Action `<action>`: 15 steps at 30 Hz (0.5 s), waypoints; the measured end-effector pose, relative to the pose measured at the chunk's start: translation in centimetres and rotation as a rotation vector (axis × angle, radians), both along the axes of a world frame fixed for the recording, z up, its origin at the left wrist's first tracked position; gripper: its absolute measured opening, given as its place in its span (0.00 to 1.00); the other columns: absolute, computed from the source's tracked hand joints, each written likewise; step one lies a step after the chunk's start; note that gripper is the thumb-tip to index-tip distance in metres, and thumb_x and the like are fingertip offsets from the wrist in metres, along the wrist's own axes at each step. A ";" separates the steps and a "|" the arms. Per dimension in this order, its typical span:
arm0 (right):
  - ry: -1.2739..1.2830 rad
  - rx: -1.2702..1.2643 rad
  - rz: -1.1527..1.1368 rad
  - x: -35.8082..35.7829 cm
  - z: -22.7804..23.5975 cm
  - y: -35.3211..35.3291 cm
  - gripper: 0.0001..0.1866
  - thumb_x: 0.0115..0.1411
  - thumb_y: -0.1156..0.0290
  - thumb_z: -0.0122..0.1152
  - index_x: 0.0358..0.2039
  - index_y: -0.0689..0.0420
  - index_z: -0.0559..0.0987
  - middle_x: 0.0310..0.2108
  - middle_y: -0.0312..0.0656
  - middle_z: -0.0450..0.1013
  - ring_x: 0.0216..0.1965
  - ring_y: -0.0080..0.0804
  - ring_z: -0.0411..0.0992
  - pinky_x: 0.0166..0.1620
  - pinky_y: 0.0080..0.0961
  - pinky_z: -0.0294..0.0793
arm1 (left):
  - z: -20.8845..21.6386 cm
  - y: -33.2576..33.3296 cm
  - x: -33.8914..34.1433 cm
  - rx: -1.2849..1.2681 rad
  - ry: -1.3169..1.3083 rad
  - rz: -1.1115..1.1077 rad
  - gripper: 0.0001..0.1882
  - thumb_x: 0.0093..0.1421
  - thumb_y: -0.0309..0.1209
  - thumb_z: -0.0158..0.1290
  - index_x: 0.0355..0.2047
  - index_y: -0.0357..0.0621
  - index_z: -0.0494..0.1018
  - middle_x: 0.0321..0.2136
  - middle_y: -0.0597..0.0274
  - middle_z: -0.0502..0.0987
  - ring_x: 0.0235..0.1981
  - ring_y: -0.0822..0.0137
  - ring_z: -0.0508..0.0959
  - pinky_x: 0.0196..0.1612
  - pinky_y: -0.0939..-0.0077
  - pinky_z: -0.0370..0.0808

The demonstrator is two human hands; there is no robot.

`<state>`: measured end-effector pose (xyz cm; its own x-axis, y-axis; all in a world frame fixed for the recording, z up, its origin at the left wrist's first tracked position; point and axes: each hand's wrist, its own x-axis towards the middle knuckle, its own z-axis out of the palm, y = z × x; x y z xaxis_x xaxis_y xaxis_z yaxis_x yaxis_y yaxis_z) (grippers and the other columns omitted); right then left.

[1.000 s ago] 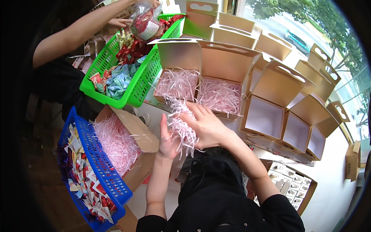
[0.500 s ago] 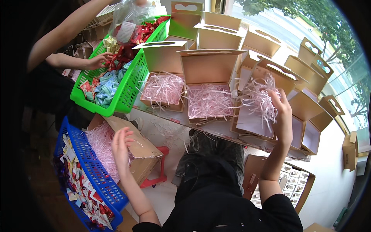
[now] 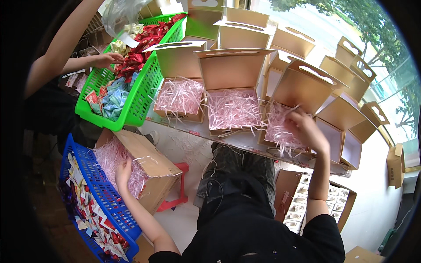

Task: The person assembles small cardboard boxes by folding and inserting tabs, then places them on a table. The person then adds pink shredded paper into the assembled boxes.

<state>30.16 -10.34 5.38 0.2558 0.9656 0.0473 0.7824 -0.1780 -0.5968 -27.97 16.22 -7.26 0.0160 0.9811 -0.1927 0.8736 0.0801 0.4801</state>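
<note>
My right hand (image 3: 307, 129) is low inside an open brown gift box (image 3: 302, 90), its fingers closed on pink shredded paper (image 3: 280, 127); some strands hang over the front edge. My left hand (image 3: 123, 173) has its curled fingers in a heap of shredded paper (image 3: 109, 153) inside a cardboard carton (image 3: 153, 160) at lower left; its fingertips are partly hidden. Left of my right hand stand two more open gift boxes, a middle box (image 3: 234, 72) and a left box (image 3: 180, 61), both filled with pink shreds.
Other open gift boxes (image 3: 342, 74) crowd the table. A green basket (image 3: 140, 107) holds wrapped pieces; a co-worker's hand (image 3: 109, 60) reaches over it. A blue basket (image 3: 105, 193) of small packets stands lower left. A carton of white packs (image 3: 298, 206) sits lower right.
My right hand has lowered its bunch of shredded paper into the box. My left hand has gone from open above the carton down into the shreds. The co-worker's clear bag has moved left.
</note>
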 end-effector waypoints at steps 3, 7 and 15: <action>-0.147 -0.041 0.080 -0.7 -2.6 0.9 0.13 0.53 0.73 0.59 0.40 0.59 0.73 0.39 0.53 0.68 0.40 0.53 0.69 0.42 0.39 0.70 | 1.1 -0.6 1.8 -0.062 0.092 -0.030 0.27 0.56 0.46 0.48 0.45 0.33 0.72 0.42 0.39 0.75 0.47 0.49 0.75 0.50 0.64 0.69; -0.109 0.026 -0.104 -1.9 1.7 -0.8 0.16 0.52 0.73 0.61 0.43 0.60 0.73 0.39 0.50 0.70 0.41 0.50 0.70 0.44 0.36 0.70 | 0.4 -0.2 0.7 -0.119 0.185 -0.124 0.33 0.49 0.41 0.53 0.53 0.34 0.65 0.48 0.38 0.72 0.51 0.48 0.72 0.55 0.64 0.66; -0.210 0.302 -0.041 -7.1 4.6 -1.3 0.07 0.51 0.78 0.61 0.33 0.60 0.76 0.32 0.44 0.72 0.36 0.42 0.71 0.39 0.32 0.70 | -6.1 2.7 0.2 -0.099 0.286 -0.421 0.17 0.48 0.23 0.47 0.39 0.28 0.71 0.33 0.36 0.76 0.33 0.43 0.77 0.37 0.58 0.73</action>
<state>23.09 -11.65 9.94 0.2480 0.8893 0.3842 0.8895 -0.0520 -0.4539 -27.82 18.94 -13.36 0.3385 0.8780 -0.3385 0.9351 -0.2736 0.2253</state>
